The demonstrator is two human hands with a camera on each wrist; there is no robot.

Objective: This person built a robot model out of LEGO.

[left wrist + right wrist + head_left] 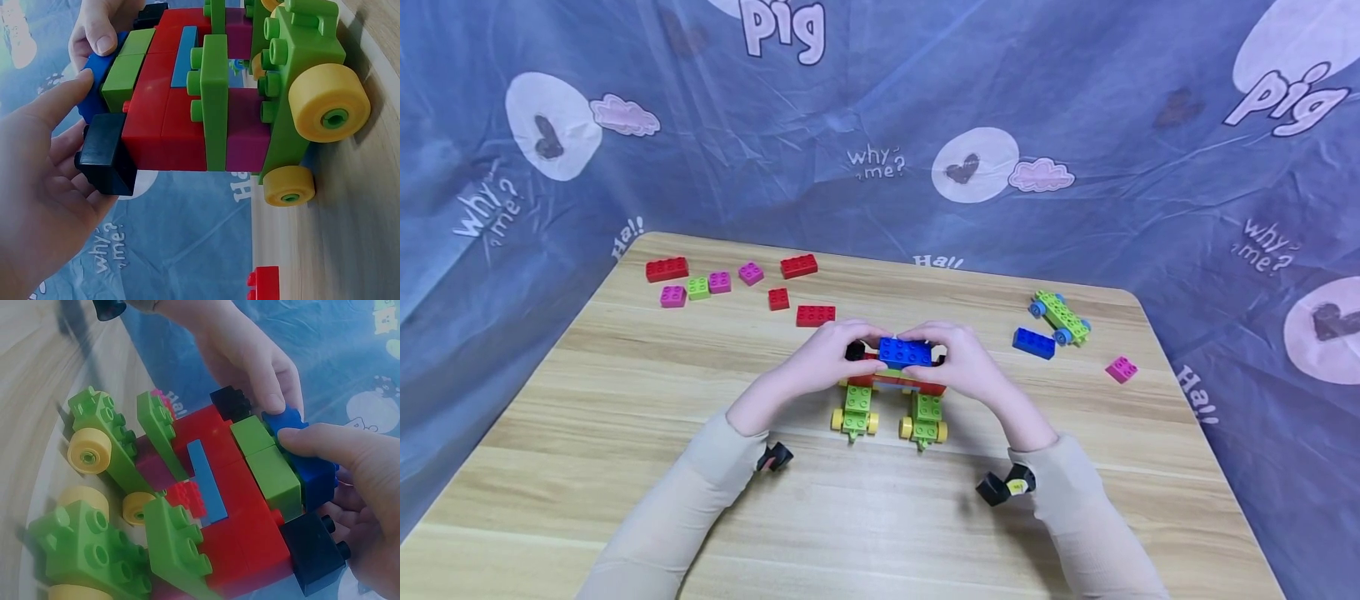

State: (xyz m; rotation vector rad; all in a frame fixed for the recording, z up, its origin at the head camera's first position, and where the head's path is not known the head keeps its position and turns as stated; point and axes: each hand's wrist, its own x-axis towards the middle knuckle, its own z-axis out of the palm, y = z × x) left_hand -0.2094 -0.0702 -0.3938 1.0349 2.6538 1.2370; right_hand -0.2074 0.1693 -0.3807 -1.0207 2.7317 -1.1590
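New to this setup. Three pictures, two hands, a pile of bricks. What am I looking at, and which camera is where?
No machine here: a person works with bare hands. The wide picture comes from a camera on the head, looking down at a wooden table. The other two come from cameras strapped to each wrist, so they show the same thing close up and tilted.

The left hand and right hand both grip a brick model standing on two yellow-wheeled green bases, fingertips on the blue brick on top.

Loose on the table: red, pink and green bricks at the back left, a spare wheeled base, another blue brick and a pink brick at the right.
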